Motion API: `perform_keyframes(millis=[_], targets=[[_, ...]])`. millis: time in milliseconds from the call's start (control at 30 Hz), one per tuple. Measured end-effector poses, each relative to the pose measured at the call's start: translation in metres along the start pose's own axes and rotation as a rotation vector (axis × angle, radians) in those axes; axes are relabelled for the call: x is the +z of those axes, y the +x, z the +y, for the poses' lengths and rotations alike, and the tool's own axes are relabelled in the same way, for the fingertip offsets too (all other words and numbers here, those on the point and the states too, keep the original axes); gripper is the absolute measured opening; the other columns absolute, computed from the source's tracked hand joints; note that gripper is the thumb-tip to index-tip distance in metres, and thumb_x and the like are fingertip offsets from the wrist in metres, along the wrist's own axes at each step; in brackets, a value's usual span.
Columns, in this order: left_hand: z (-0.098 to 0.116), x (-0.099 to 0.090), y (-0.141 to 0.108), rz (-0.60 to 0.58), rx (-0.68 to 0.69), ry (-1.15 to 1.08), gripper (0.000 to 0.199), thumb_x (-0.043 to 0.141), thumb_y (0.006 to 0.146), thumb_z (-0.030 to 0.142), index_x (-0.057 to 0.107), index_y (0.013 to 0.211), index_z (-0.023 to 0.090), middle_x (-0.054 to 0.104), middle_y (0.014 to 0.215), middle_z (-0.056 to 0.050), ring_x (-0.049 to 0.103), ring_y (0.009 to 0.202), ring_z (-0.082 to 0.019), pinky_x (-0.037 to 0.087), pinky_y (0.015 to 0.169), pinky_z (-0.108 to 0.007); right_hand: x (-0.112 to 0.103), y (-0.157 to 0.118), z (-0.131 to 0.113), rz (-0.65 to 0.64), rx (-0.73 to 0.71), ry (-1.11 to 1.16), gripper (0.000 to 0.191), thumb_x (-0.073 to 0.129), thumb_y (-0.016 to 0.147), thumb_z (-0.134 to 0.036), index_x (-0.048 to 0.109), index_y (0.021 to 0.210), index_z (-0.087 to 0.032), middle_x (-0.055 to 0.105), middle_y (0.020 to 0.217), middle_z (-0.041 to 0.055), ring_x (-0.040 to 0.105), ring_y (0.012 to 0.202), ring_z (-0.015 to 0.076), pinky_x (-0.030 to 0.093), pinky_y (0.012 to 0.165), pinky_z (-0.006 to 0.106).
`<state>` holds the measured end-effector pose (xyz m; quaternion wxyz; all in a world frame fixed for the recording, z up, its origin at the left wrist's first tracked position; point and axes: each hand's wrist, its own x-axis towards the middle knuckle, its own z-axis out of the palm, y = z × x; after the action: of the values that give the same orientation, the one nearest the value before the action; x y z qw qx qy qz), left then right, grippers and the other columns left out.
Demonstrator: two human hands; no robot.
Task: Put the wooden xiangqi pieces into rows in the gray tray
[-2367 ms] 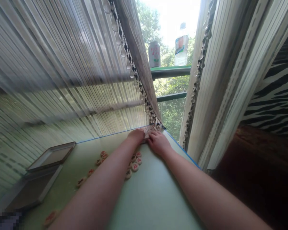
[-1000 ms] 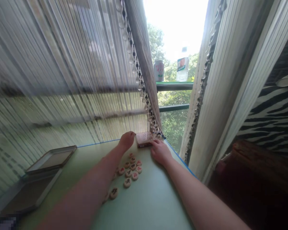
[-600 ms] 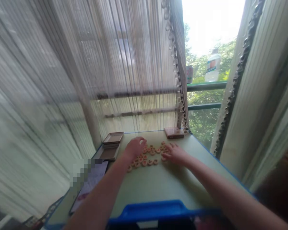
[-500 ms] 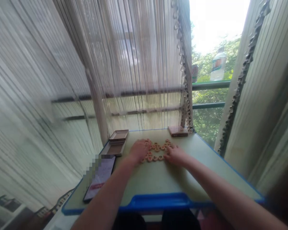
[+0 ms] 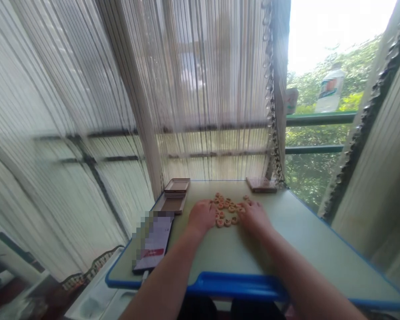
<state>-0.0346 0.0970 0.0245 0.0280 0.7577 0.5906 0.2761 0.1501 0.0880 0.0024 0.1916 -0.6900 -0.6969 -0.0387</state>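
Observation:
Several small round wooden pieces [image 5: 220, 223] with markings lie loosely grouped on the pale green table [image 5: 216, 253]. At the left side of the group is my left hand [image 5: 202, 216], its fingers bent and pressed together against the pieces; whether it grips one is hidden. My right hand [image 5: 254, 218] rests at the group's right side, palm down, with fingers apart and touching the pieces nearest it. One piece [image 5: 246, 197] sits just beyond the right fingertips.
Two shallow open box halves [image 5: 172, 204] stand at the back left, with a phone [image 5: 155, 242] in front. A flat box [image 5: 262, 184] lies at the back right. A blue tray [image 5: 236, 284] lines the near edge. Curtains hang behind; a bottle [image 5: 330, 91] stands on a rail.
The view has shifted, so the table appears further right. Both hands have pushed inward around the pieces, which sit in a tighter group. My left fingers have drawn together.

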Motion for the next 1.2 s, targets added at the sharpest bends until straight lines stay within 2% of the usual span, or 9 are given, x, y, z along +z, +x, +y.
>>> perform_keyframes(millis=[167,367,500,633,767,933,1000,1133,1200], targets=[[-0.001,0.004,-0.006,-0.185,-0.048,0.1,0.057,0.045,0.078,0.05,0.055,0.117,0.01,0.054,0.123,-0.017,0.044,0.118,-0.03,0.032,0.101,-0.039,0.002,0.001,0.005,0.06,-0.128,0.147,0.03,0.045,0.084,-0.034,0.068,0.1,-0.022,0.061,0.099,0.0102,0.048,0.096,0.0242,0.034,0.088,0.035],[-0.003,0.008,-0.003,-0.09,0.018,-0.084,0.044,0.044,0.081,0.039,0.056,0.115,0.014,0.058,0.118,-0.014,0.051,0.11,-0.025,0.037,0.098,-0.036,-0.001,-0.006,-0.01,-0.021,-0.378,0.267,0.028,0.049,0.083,-0.033,0.067,0.103,-0.027,0.062,0.102,0.0067,0.047,0.096,0.023,0.037,0.087,0.034],[0.0,0.003,-0.003,-0.033,0.058,-0.149,0.039,0.043,0.082,0.035,0.058,0.111,0.013,0.06,0.113,-0.013,0.053,0.106,-0.024,0.039,0.096,-0.036,0.005,-0.002,-0.005,0.065,-0.348,0.309,0.03,0.045,0.084,-0.031,0.066,0.104,-0.025,0.063,0.102,0.0066,0.049,0.097,0.0225,0.038,0.089,0.035],[-0.001,-0.012,-0.002,-0.035,-0.003,-0.191,0.037,0.044,0.082,0.03,0.059,0.109,0.01,0.06,0.113,-0.014,0.053,0.107,-0.022,0.039,0.096,-0.032,0.01,0.005,0.011,0.077,-0.344,0.335,0.03,0.044,0.083,-0.032,0.065,0.103,-0.023,0.063,0.104,0.0072,0.052,0.101,0.0224,0.04,0.09,0.035],[-0.025,-0.042,0.001,-0.015,-0.065,-0.188,0.036,0.044,0.082,0.031,0.059,0.109,0.012,0.06,0.114,-0.013,0.054,0.108,-0.022,0.039,0.095,-0.031,0.009,0.007,0.012,0.142,-0.274,0.384,0.032,0.038,0.085,-0.029,0.065,0.102,-0.024,0.062,0.104,0.0101,0.054,0.101,0.0247,0.041,0.089,0.037],[-0.085,-0.083,0.009,0.055,-0.192,-0.202,0.031,0.043,0.083,0.028,0.061,0.103,0.013,0.065,0.105,-0.012,0.058,0.101,-0.021,0.042,0.09,-0.032,0.008,0.013,-0.037,0.09,-0.398,0.433,0.03,0.045,0.082,-0.031,0.065,0.102,-0.02,0.062,0.107,0.0089,0.054,0.102,0.0231,0.041,0.089,0.035],[-0.109,-0.093,0.013,0.169,-0.251,-0.166,0.035,0.045,0.083,0.028,0.058,0.109,0.011,0.062,0.111,-0.014,0.056,0.106,-0.022,0.041,0.092,-0.033,0.007,0.021,-0.069,0.028,-0.451,0.429,0.03,0.046,0.082,-0.031,0.064,0.103,-0.019,0.061,0.109,0.0085,0.053,0.105,0.0219,0.04,0.091,0.035],[-0.145,-0.095,0.019,0.17,-0.268,-0.196,0.038,0.042,0.084,0.031,0.057,0.113,0.012,0.06,0.116,-0.012,0.053,0.11,-0.022,0.039,0.095,-0.033,0.011,0.052,-0.131,-0.055,-0.425,0.416,0.034,0.041,0.086,-0.03,0.061,0.11,-0.017,0.062,0.113,0.0082,0.054,0.106,0.0183,0.037,0.094,0.03],[-0.159,-0.09,0.023,0.113,-0.234,-0.252,0.037,0.04,0.085,0.031,0.058,0.112,0.013,0.061,0.116,-0.009,0.053,0.111,-0.02,0.039,0.096,-0.031,0.019,0.072,-0.155,-0.078,-0.354,0.388,0.035,0.04,0.086,-0.027,0.059,0.113,-0.014,0.061,0.114,0.0097,0.053,0.108,0.0181,0.036,0.094,0.028]])
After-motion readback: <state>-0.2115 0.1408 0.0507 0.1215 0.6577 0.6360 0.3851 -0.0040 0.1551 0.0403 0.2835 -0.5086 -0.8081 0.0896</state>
